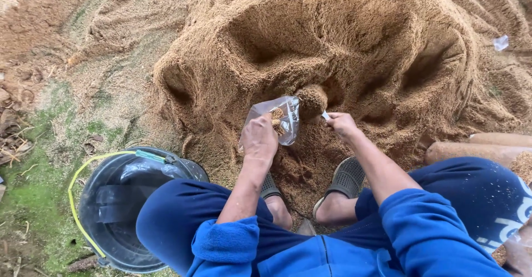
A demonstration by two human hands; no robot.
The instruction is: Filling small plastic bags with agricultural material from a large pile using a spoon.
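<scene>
Gripping clear bag (280, 119), left hand (259, 138); right hand (342, 124) pinching scoop (313, 101); husk pile (343, 39) ahead, bucket (119, 210) left.

A small clear plastic bag (277, 119), partly filled with brown husk, is held open against the husk pile (343, 39).

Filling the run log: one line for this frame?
left hand: holds clear bag open | right hand: tips heaped scoop at bag mouth | sawdust pile ahead | black bucket at left knee

Mossy earth ground (33, 194) under sawdust heap (343, 39), black bucket (111, 221), plastic scrap (500, 42)
</scene>
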